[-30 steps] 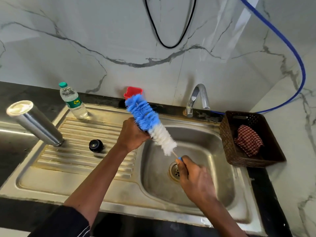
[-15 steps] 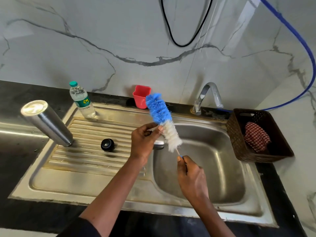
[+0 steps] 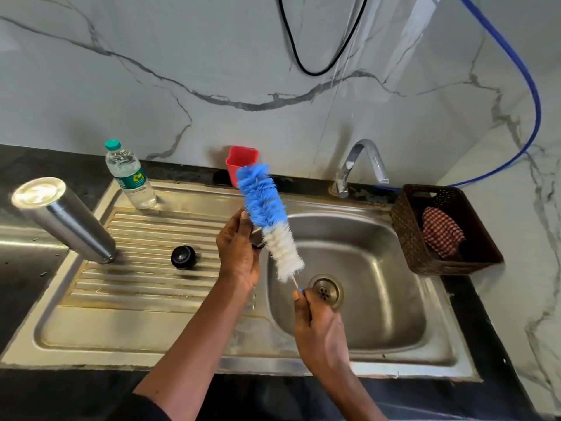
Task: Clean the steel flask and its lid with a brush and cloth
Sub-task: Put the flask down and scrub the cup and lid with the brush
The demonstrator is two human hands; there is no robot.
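A black tabletop (image 3: 45, 396) carries a stainless sink (image 3: 121, 335) under a grey-veined marble wall (image 3: 151, 71), where a black cable (image 3: 315, 74) and a blue hose (image 3: 534, 101) hang above the tap (image 3: 364, 159). The steel flask (image 3: 66, 220) stands mouth-down on the ribbed drainboard (image 3: 145, 238), with a black cap (image 3: 183, 256) near it. The left hand (image 3: 238, 250) has its grip curled round a small steel lid (image 3: 257, 237), which touches the bottle brush (image 3: 267, 214). The right hand (image 3: 321, 332) pinches the brush's handle over the basin. A checked cloth (image 3: 441, 235) lies in a brown basket (image 3: 409, 238). The water bottle (image 3: 130, 177) near the red cup (image 3: 243, 159) has a green label, its writing unreadable.
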